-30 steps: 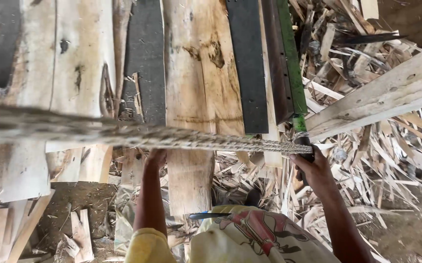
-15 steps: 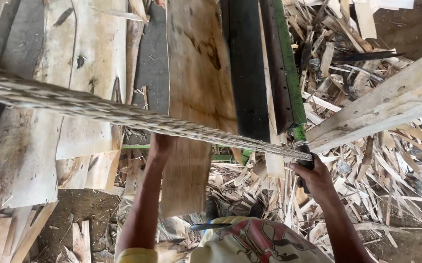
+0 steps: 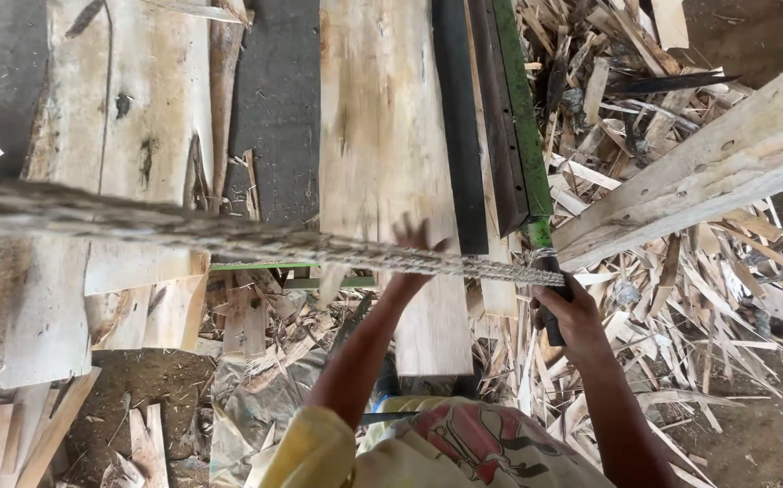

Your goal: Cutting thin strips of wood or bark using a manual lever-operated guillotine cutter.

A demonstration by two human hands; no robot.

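Crossing rope partly hides left hand on plank.

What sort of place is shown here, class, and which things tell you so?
Probably a sawmill or timber yard: long pale rough-sawn wooden planks lie side by side, a heap of splintered wood offcuts covers the ground, and a thick twisted rope crosses the view.

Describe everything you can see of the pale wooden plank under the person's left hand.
The plank is a long, flat board of pale, rough-sawn wood with brownish stains and visible grain. It runs from the top of the picture down towards the person, and its near end is cut square. A dark strip lies along its right side. The left hand rests on its lower part, fingers spread. A thick rope crosses in front of it.
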